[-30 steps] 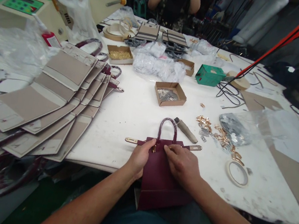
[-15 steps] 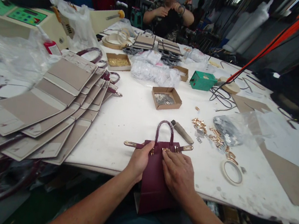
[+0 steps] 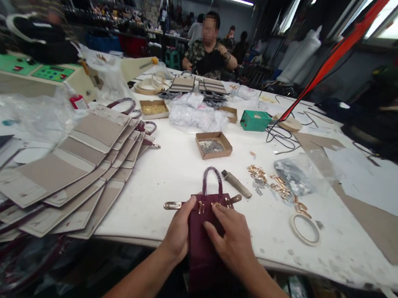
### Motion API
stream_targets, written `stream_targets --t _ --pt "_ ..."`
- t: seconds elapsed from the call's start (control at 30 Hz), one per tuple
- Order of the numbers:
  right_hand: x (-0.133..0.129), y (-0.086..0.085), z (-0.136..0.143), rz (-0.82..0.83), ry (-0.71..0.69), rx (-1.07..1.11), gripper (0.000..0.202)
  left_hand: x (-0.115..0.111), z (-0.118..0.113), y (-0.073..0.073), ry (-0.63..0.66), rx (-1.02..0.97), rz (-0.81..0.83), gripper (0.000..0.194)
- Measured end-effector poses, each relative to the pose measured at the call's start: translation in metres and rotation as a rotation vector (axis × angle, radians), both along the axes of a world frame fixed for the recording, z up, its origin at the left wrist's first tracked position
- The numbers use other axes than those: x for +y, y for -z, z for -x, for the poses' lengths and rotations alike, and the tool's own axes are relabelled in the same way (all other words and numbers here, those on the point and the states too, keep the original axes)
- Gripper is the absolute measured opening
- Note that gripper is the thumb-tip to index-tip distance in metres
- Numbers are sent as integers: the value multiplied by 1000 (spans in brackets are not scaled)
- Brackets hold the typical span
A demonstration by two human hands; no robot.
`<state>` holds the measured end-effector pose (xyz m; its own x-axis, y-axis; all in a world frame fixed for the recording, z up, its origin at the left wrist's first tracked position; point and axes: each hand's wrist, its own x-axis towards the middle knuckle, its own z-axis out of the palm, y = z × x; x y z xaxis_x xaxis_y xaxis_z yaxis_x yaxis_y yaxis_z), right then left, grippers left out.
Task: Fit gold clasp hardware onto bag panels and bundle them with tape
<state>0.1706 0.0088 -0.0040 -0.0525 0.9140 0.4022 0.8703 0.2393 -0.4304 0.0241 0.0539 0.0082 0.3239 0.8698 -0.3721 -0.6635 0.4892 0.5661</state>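
Note:
A small burgundy handbag (image 3: 196, 254) rests against the table's front edge, its wrapped handle standing up. My left hand (image 3: 177, 232) is closed around its left side, thumb on the front near the top. My right hand (image 3: 233, 235) lies across the front panel, fingertips touching the gold clasp (image 3: 216, 204) and thumb spread apart below. From the bag's top corners stick out a left strap end with a metal plate (image 3: 172, 205) and a right one (image 3: 236, 198). Just behind the bag lies a cutter knife with a wrapped grip (image 3: 237, 184).
At left lies a stack of beige-lined bag panels (image 3: 84, 147). A cardboard box of small metal parts (image 3: 213, 146), loose gold fittings (image 3: 280, 187), a tape roll (image 3: 305, 229) and a green box (image 3: 255, 121) are on the white table. Across it sits a co-worker (image 3: 210, 54).
The view has tilted up, showing more of the room. My right thumb has spread away from the fingers, which stay at the clasp. My left hand keeps its hold on the handbag.

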Motion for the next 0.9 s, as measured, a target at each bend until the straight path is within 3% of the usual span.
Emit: stream_targets --t 0.13,0.2,0.27,0.37,0.53,0.63,0.73,0.8,0.9 --pt "-16 -45 -5 -10 8 222 66 -37 8 -46 77 -22 -258 88" --pt "-27 -73 -4 13 -20 275 79 -57 7 -62 120 -13 -372 99" --pt "-40 -99 -3 46 -45 318 75 -76 4 -70 138 -8 -474 99" --pt "-57 -127 -8 92 -86 402 48 -95 -2 -75 150 40 -599 87" --pt "-73 -139 -46 156 -234 723 50 -88 -4 -89 127 416 -798 53" --pt "-81 -138 -65 279 -324 973 53 -70 2 -104 -140 642 -948 47" --pt "-88 -143 -70 366 -362 1064 54 -56 11 -122 -376 795 -1106 62" --pt "-92 -153 -71 389 -382 1062 53 -53 16 -135 -316 805 -1153 63" --pt "-92 -174 -79 433 -437 1026 48 -57 20 -149 -56 725 -1076 49"
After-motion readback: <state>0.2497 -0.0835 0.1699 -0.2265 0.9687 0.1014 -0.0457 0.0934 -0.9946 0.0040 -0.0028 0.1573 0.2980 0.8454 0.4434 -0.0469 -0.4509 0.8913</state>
